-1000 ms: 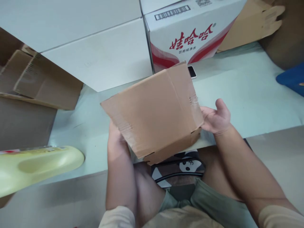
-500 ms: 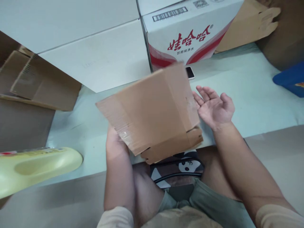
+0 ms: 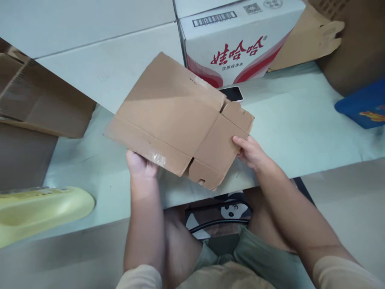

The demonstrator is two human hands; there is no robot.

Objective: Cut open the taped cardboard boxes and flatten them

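Note:
A flattened brown cardboard box [image 3: 174, 120] with tape scraps on it is held tilted above the pale table [image 3: 300, 120]. My left hand [image 3: 140, 165] grips its lower left edge from beneath, fingers hidden under the board. My right hand [image 3: 250, 151] pinches its right flap, thumb on top. A dark phone [image 3: 231, 94] lies on the table just behind the box, partly covered by it.
A white carton with red print [image 3: 240, 40] stands at the back, with white boxes [image 3: 99, 60] to its left. Brown cardboard [image 3: 39, 100] is piled at the left, more at the back right [image 3: 349, 44]. A yellow plastic piece [image 3: 42, 208] lies front left, a blue item [image 3: 363, 104] at the right.
The box has been flattened and turned, its far edge now raised toward the white carton. My right hand, open beside it half a second ago, has closed on the right flap.

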